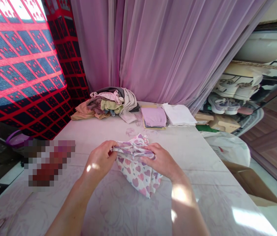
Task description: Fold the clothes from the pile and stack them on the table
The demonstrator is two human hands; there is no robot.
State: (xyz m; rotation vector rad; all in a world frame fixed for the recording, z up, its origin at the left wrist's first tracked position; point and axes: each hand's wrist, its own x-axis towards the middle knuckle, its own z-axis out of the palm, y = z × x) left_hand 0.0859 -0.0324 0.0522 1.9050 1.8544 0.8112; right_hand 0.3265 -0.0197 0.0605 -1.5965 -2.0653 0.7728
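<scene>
Head view: I am pinching the heart-print garment (138, 170) at its gathered top edge with my left hand (101, 159) and right hand (161, 159), both clenched on it, so the rest is draping onto the table (119, 203) before me.

A pixelated patch (48, 163) at nine o'clock hides whatever lies on the worktop (202, 183) there. Both forearms are cut off by the bottom edge. The left hand (101, 159) and right hand (161, 159) cover part of the heart-print cloth (138, 173). The shoes (223, 105) at two o'clock are blurred.
</scene>
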